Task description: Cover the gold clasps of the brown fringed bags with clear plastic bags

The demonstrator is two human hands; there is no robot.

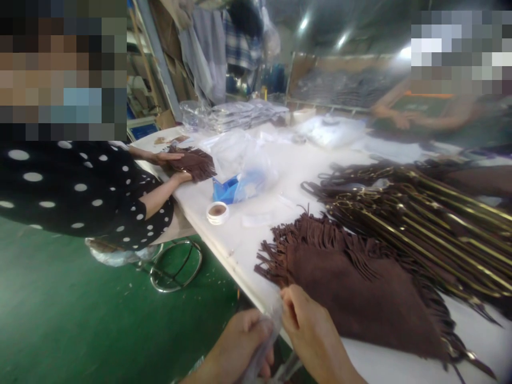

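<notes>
The left hand (246,341) is curled closed around a pale translucent strip (261,348); the right hand (307,328) bends its fingers, hold unclear, beside the fringed brown piece (356,290) on the table (244,253).

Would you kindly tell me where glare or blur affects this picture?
Head view: ceiling lights glare near the top; head view: the far co-worker's forearm is blurred; head view: the nearer fringed brown piece is clearer, with distinguishable strands; head view: coarse pixel blocks cover upper-left and upper-right areas.
</notes>
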